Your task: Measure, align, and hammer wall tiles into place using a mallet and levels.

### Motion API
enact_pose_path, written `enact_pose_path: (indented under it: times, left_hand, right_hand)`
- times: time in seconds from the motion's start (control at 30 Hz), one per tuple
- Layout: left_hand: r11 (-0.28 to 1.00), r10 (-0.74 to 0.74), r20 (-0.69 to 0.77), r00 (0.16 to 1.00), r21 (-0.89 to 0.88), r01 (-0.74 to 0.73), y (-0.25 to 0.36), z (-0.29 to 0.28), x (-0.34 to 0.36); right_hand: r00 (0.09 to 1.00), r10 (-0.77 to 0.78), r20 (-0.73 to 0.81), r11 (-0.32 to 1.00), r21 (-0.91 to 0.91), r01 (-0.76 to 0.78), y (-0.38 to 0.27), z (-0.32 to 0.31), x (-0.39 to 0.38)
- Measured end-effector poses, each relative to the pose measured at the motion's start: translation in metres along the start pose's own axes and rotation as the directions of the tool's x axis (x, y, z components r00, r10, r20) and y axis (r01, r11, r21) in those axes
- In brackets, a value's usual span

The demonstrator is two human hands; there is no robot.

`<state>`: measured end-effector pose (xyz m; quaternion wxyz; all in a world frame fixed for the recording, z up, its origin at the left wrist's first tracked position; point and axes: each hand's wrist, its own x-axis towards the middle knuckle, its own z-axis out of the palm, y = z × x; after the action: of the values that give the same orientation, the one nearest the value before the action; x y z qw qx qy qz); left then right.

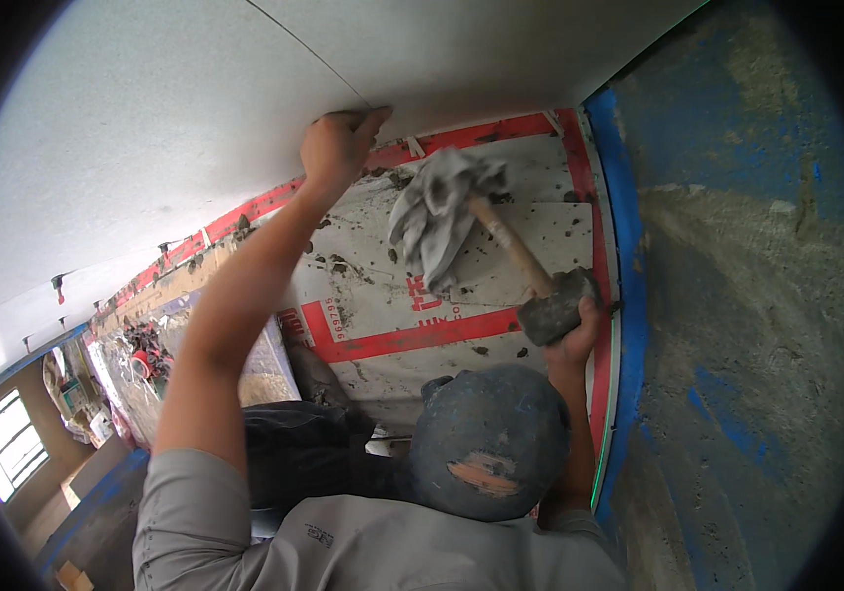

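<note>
My left hand (336, 148) is raised to the seam between two large pale tiles (195, 128), close to their lower edge. Its fingers are bent together there, and anything small between them is hidden. In my right hand (577, 345) is the black head of a mallet (558, 305), gripped from beneath and at its side. The wooden handle slants up and left toward a crumpled grey cloth (439, 212), which covers the handle's end. Under the cloth spreads a white sheet (530, 231) with red bands, dotted with dark crumbs of mortar.
A dark rounded shape (491, 443) with a torn opening, apparently my bent knee, sits between my arms. To the right rises a rough blue-and-grey wall (737, 276). Small red-and-black clips (58, 289) stick out along the tiles at left, near a window (10, 445).
</note>
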<state>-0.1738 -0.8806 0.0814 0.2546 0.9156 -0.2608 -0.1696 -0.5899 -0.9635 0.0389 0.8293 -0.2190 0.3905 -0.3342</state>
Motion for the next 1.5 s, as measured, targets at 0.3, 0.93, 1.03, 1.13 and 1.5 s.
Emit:
enact_pose_path:
  times: [0.3, 0.93, 1.03, 1.13, 1.5]
  left_hand:
    - [0.995, 0.044, -0.191, 0.981, -0.084, -0.061, -0.027, 0.039, -0.001]
    - [0.999, 0.036, 0.005, 0.999, 0.000, -0.036, -0.002, -0.011, 0.009]
    - [1.000, -0.023, -0.120, 0.992, -0.012, 0.022, 0.000, 0.003, 0.004]
    - [0.987, -0.102, -0.156, 0.982, -0.137, 0.081, -0.004, 0.005, 0.009]
    - [0.970, -0.155, -0.228, 0.961, -0.219, 0.104, -0.010, 0.003, 0.007]
  right_hand:
    - [0.986, -0.088, 0.145, 0.758, -0.633, 0.161, -0.045, -0.016, -0.029]
    - [0.988, -0.023, -0.152, 0.989, 0.138, 0.044, 0.031, 0.006, 0.031]
    - [0.945, -0.055, -0.323, 0.990, 0.108, 0.094, 0.043, 0.062, 0.074]
    - [0.976, -0.083, -0.202, 0.986, 0.123, 0.109, 0.047, 0.065, 0.071]
    - [0.981, 0.025, -0.193, 0.988, 0.154, 0.005, 0.065, 0.072, 0.027]
